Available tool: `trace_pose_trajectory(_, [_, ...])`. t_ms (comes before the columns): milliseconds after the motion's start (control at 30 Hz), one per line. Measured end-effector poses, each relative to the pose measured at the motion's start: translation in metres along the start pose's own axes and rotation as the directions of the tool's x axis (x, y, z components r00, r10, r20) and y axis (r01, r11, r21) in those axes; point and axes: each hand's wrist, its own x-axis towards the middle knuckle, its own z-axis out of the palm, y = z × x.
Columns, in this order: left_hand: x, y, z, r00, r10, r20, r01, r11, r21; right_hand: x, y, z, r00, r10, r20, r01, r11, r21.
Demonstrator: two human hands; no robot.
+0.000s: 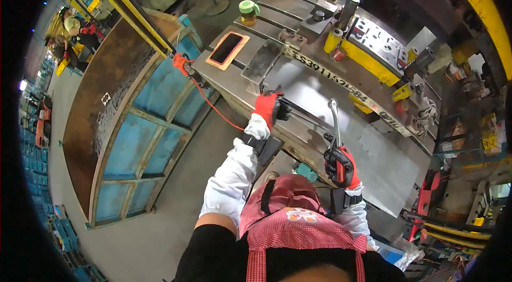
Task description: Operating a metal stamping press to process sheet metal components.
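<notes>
My right hand [342,167], in a red and black glove, is closed around the handle of a ratchet wrench [336,122]. The tool points away from me, its round head over the shiny metal sheet [381,162] on the machine table. Farther left, my left hand [271,108], gloved the same way, has its fingers curled at the table's near edge. A thin dark bar [306,115] runs rightward from beside those fingers; what they grip is hidden. Just beyond this hand stands a grey metal block [262,60].
A long bar [341,89] with painted markings crosses the table before a yellow-based die [373,50]. A phone [227,48] on cardboard and a green-lidded jar [248,14] sit far left. Beside the table, a blue bin [160,114] holds metal scrap; a red cable [213,105] hangs between.
</notes>
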Motion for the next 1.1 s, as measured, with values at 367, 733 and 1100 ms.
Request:
trace_pose_trajectory(367, [0.001,0.002,-0.003,0.970,-0.225,-0.097,0.195,0.948,-0.252,-0.003,-0.016,0.007,0.997,-0.063,-0.054,0.066,0.996,0.067])
trace_pose_trajectory(733, [-0.013,0.011,0.006,0.983,-0.183,-0.022,0.159,0.902,-0.401,0.016,-0.016,0.027,0.997,-0.013,0.079,0.027,0.982,-0.186])
trace_pose_trajectory(1100, [-0.133,-0.036,-0.055,0.982,-0.054,-0.183,0.010,0.973,-0.233,0.116,0.011,0.095,0.968,-0.081,0.238,0.180,0.885,-0.429])
